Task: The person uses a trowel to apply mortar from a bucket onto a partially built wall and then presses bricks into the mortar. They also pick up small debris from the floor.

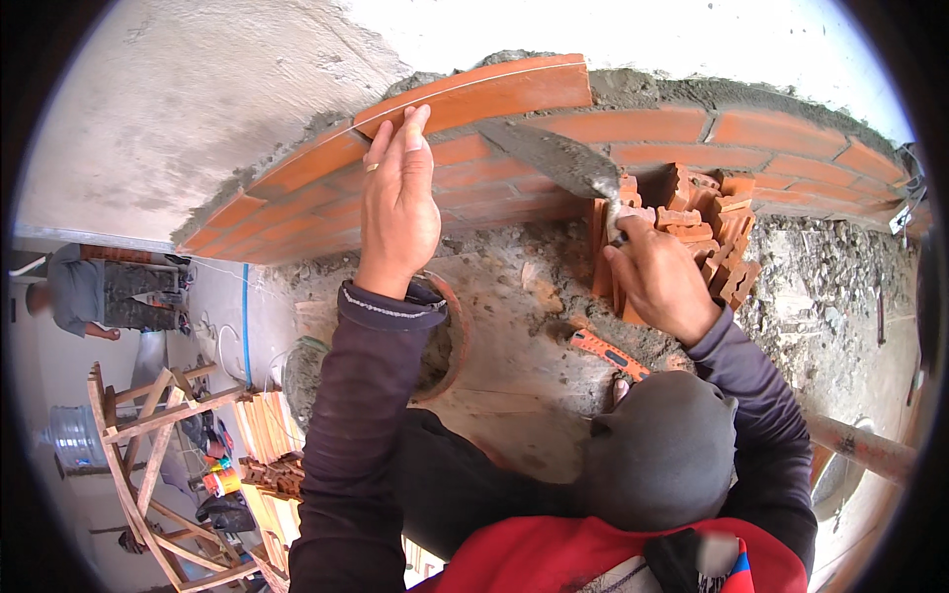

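My left hand (400, 198) has its fingers stretched against the front of a long orange brick (481, 97) on top of the curved brick course, below a taut white string. My right hand (660, 269) grips the handle of a trowel (554, 158), whose grey, mortar-coated blade tilts up toward the wall. Just beyond that hand stands a stack of broken hollow bricks (727, 242). Under my left forearm a round bucket (453, 366) with mortar is partly hidden. An orange-and-black tool (603, 351), possibly a level, lies on the dirty floor below the bricks.
Wooden trestles (138, 425), a water jug (74, 435) and stacked planks (262, 425) stand at the lower left. Another person (84, 287) is farther back at the left. A rusty pipe (855, 445) is at the right, and rubble (820, 287) covers the floor there.
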`<state>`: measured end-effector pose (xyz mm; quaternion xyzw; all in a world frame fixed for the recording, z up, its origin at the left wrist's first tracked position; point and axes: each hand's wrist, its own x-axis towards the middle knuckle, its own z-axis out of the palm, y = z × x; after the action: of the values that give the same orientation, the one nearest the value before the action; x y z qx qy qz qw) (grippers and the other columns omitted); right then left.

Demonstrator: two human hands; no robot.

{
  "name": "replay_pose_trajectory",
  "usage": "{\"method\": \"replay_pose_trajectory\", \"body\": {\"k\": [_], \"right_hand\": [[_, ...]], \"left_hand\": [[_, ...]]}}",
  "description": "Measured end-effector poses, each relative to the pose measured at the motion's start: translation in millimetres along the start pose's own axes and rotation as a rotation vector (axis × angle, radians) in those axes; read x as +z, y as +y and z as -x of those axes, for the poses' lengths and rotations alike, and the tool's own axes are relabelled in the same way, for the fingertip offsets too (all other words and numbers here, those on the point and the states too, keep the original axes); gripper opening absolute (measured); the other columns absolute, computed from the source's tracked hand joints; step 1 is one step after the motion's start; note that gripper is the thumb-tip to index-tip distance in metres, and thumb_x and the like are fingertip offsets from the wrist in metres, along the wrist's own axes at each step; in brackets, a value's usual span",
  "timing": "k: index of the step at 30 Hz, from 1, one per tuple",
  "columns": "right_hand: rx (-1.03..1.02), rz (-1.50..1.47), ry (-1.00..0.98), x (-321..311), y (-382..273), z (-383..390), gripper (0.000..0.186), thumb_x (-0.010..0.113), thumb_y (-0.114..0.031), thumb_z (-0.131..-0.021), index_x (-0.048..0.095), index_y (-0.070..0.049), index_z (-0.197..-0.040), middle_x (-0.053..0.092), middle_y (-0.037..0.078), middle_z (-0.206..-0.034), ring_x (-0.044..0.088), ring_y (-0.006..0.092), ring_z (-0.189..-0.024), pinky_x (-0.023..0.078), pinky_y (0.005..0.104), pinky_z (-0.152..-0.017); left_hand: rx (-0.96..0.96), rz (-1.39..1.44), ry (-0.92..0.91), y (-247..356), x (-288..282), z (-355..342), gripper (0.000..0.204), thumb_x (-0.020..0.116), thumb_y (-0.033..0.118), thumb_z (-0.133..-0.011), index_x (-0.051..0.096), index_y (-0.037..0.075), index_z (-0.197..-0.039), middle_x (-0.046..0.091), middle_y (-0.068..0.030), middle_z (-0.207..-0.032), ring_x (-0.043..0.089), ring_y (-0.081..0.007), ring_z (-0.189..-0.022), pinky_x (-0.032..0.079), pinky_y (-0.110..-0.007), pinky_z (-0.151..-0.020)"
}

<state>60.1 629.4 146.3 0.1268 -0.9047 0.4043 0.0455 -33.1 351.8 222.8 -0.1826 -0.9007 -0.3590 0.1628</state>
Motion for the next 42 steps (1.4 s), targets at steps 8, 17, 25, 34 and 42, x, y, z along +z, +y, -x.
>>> {"method": "replay_pose_trajectory", "body": {"k": [8,17,25,34,42], "right_hand": [[0.041,0.066,0.045,-42,25,20,0.028,0.065,-0.014,-0.094,0.057,0.004,-0.114,0.064,0.027,-0.077,0.064,0.0477,-0.079,0.048,0.0528,-0.068],[-0.037,0.093,0.102,-48,26,42,0.025,0.067,-0.009,-0.090,0.058,0.004,-0.109,0.064,0.023,-0.080,0.065,0.0432,-0.072,0.050,0.0494,-0.065],[-0.129,0.011,0.007,28,-17,-24,0.025,0.065,-0.016,-0.094,0.055,0.002,-0.108,0.065,0.026,-0.085,0.065,0.0466,-0.078,0.050,0.0539,-0.067],[-0.007,0.073,0.044,7,0,-4,0.024,0.065,-0.014,-0.094,0.057,0.003,-0.110,0.064,0.026,-0.079,0.065,0.0466,-0.077,0.050,0.0530,-0.068],[-0.009,0.223,0.127,-44,27,17,0.027,0.068,-0.015,-0.092,0.060,0.004,-0.111,0.066,0.026,-0.079,0.066,0.0448,-0.077,0.051,0.0512,-0.069]], "left_hand": [[0.011,-0.076,0.014,5,-1,1,0.057,0.027,0.043,-0.112,0.055,0.005,-0.145,0.059,-0.0194,-0.143,0.034,-0.0425,-0.147,0.032,-0.048,-0.117],[-0.001,-0.085,0.033,4,0,2,0.060,0.025,0.044,-0.112,0.057,0.004,-0.143,0.060,-0.0181,-0.143,0.036,-0.0423,-0.146,0.032,-0.047,-0.118],[-0.013,0.042,0.043,-1,0,-3,0.063,0.022,0.045,-0.112,0.058,0.003,-0.143,0.059,-0.0174,-0.144,0.038,-0.0388,-0.146,0.029,-0.044,-0.120],[-0.013,0.042,0.042,-3,-3,0,0.063,0.021,0.044,-0.112,0.057,0.003,-0.143,0.058,-0.0174,-0.146,0.038,-0.0386,-0.146,0.029,-0.044,-0.120],[-0.019,0.034,0.049,-4,-2,-1,0.065,0.022,0.047,-0.112,0.057,0.002,-0.143,0.058,-0.0175,-0.144,0.037,-0.0377,-0.146,0.030,-0.043,-0.120]]}}
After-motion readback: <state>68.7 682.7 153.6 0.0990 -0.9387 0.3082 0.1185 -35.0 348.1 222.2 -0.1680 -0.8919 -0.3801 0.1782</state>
